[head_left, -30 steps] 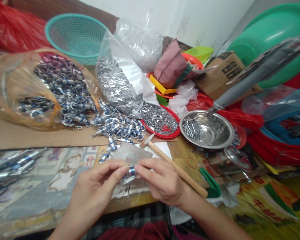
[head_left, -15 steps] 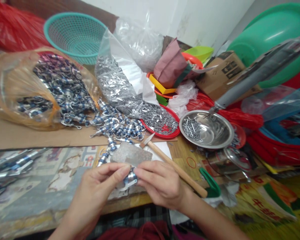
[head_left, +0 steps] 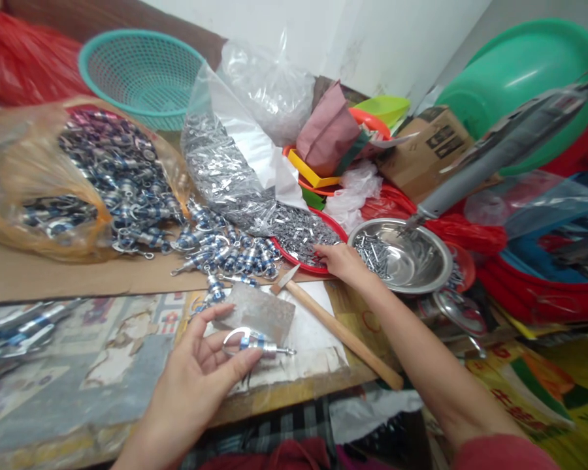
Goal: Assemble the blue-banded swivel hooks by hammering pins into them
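My left hand (head_left: pixel 208 365) pinches a silver metal fitting (head_left: pixel 255 343) between thumb and fingers. The fitting has a blue band, a curved hook at one end and a thin pin pointing right. Beneath it lies a flat metal block (head_left: pixel 269 314), tilted on white paper. My right hand (head_left: pixel 340 261) reaches to the red plate (head_left: pixel 340 228), its fingers drawn together at the pile of small flat metal clips (head_left: pixel 298 235). Whatever is between those fingertips is too small to make out. A hammer (head_left: pixel 343 329) with a wooden handle rests beside the block.
Several similar fittings (head_left: pixel 245 254) are heaped behind the block and spill from an orange-tinted bag (head_left: pixel 44 235). A steel bowl (head_left: pixel 421 281) of pins stands right of the plate, under a grey tool (head_left: pixel 490 156). A teal basket (head_left: pixel 142 78) sits at the back left.
Both hands were together on the fitting. My right hand has let go and moved forward to the red plate, while my left hand keeps the fitting, now turned with its pin rightward.
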The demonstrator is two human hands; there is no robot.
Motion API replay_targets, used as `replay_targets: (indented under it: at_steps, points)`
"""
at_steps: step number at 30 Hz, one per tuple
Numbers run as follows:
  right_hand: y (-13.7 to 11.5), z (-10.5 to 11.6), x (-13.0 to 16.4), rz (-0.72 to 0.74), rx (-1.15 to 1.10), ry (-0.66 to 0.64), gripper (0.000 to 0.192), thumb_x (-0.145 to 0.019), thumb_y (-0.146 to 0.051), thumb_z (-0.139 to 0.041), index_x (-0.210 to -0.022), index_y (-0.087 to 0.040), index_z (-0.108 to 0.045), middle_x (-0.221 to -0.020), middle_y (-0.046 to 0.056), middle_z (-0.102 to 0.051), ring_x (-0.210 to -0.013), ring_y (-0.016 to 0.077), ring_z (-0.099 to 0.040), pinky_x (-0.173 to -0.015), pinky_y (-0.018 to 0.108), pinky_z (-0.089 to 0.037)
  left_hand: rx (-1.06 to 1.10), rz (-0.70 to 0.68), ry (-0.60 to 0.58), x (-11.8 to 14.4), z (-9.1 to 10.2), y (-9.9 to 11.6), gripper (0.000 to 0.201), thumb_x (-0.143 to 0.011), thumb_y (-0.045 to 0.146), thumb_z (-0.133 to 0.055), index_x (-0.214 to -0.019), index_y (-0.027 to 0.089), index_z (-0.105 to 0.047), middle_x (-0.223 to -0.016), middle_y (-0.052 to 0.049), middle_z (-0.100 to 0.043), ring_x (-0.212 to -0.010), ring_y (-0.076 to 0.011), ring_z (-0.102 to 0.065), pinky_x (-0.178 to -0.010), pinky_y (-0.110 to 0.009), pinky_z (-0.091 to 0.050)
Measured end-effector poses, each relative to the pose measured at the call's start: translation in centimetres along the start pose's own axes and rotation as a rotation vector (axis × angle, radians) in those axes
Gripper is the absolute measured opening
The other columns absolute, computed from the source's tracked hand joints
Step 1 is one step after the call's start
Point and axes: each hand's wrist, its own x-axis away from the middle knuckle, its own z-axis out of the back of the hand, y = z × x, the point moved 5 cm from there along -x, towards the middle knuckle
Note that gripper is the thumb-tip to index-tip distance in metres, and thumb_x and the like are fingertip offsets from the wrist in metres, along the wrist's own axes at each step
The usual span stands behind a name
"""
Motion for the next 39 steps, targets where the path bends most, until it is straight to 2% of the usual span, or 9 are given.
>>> replay_targets:
  at_steps: [6,12,14,17,20,24,27,34,39]
  points:
    - [-0.2,-0.7,-1.4,0.055,-0.006,-0.014,0.035,-0.071,-0.008,-0.055,-0.104,-0.015,-0.062,-0.093,0.013,-0.068,-0.089,0.0261,-0.062,-0.077,0.033,-0.045,0.035,0.021,-0.032,-0.3,-0.2,0.0,0.062,-0.054,0.026,-0.078,-0.103,0.022,-0.04,-0.065,0.002,-0.069,-0.067,-0.0158,-0.068,-0.065,-0.024,-0.053]
    - [-2.9,0.9,0.0,0.071,-0.175,0.108,0.021,-0.079,-0.014,-0.05,-0.093,-0.01,-0.064,-0.09,0.01,-0.067,-0.082,0.0162,-0.063,-0.075,0.026,-0.048,0.064,0.038,-0.044,-0.8,0.1,-0.9,0.056,-0.051,0.023,-0.079,-0.088,0.024,-0.037,-0.059,0.007,-0.067,-0.06,-0.0148,-0.067,-0.059,-0.023,-0.052]
    - [-5.9,1.2,2.3,0.17,-0.321,0.141,0.02,-0.083,-0.018,-0.046,-0.091,-0.012,-0.064,-0.086,0.005,-0.068,-0.075,0.0113,-0.063,-0.07,0.022,-0.049,0.084,0.021,-0.058,-0.9,0.1,-1.1,0.054,-0.052,0.021,-0.079,-0.085,0.024,-0.036,-0.061,0.006,-0.068,-0.061,-0.0147,-0.067,-0.059,-0.022,-0.051]
    - [-11.0,2.3,6.7,0.566,-0.656,0.255,0.016,-0.079,-0.01,-0.05,-0.084,-0.013,-0.065,-0.08,0.004,-0.068,-0.075,0.0109,-0.062,-0.07,0.022,-0.049,0.09,0.009,-0.058,-1.0,0.4,-1.2,0.051,-0.053,0.019,-0.078,-0.081,0.024,-0.036,-0.062,0.006,-0.067,-0.063,-0.0146,-0.067,-0.061,-0.023,-0.051]
    - [-13.3,2.6,9.3,0.715,-0.644,0.217,0.025,-0.077,-0.002,-0.047,-0.093,-0.012,-0.064,-0.082,0.006,-0.066,-0.076,0.0127,-0.059,-0.067,0.024,-0.047,0.066,0.023,-0.067,-1.1,0.6,-1.2,0.051,-0.052,0.018,-0.078,-0.08,0.024,-0.036,-0.062,0.007,-0.066,-0.064,-0.0135,-0.067,-0.064,-0.024,-0.052]
    - [-13.0,2.4,9.0,0.648,-0.514,0.002,0.02,-0.077,-0.006,-0.051,-0.086,-0.016,-0.066,-0.073,0.002,-0.062,-0.07,0.0126,-0.056,-0.068,0.024,-0.044,0.061,-0.001,-0.044,-1.1,0.8,-1.2,0.049,-0.051,0.018,-0.078,-0.079,0.024,-0.037,-0.062,0.007,-0.066,-0.064,-0.015,-0.068,-0.064,-0.025,-0.053]
    - [-13.2,2.1,8.2,0.669,-0.502,-0.043,0.013,-0.079,-0.013,-0.057,-0.084,-0.018,-0.068,-0.071,0.0,-0.062,-0.068,0.0112,-0.056,-0.069,0.024,-0.042,0.071,-0.019,-0.05,-1.2,0.8,-1.4,0.049,-0.052,0.018,-0.077,-0.08,0.024,-0.037,-0.063,0.007,-0.066,-0.064,-0.0151,-0.068,-0.062,-0.025,-0.052]
    - [-14.9,1.4,7.6,0.624,-0.576,0.087,0.015,-0.081,-0.024,-0.057,-0.086,-0.021,-0.071,-0.071,0.001,-0.062,-0.065,0.011,-0.055,-0.057,0.022,-0.039,0.073,-0.015,-0.134,-1.5,0.7,-1.5,0.048,-0.055,0.019,-0.077,-0.08,0.023,-0.036,-0.065,0.006,-0.067,-0.067,-0.0145,-0.068,-0.064,-0.024,-0.052]
    - [-9.3,2.0,8.8,0.235,-0.723,0.366,0.019,-0.085,-0.021,-0.048,-0.096,-0.02,-0.064,-0.085,0.003,-0.063,-0.078,0.0139,-0.058,-0.07,0.027,-0.045,0.012,-0.006,-0.065,-1.4,1.0,-1.4,0.051,-0.051,0.022,-0.079,-0.081,0.023,-0.037,-0.066,0.005,-0.067,-0.068,-0.0168,-0.068,-0.065,-0.028,-0.053]
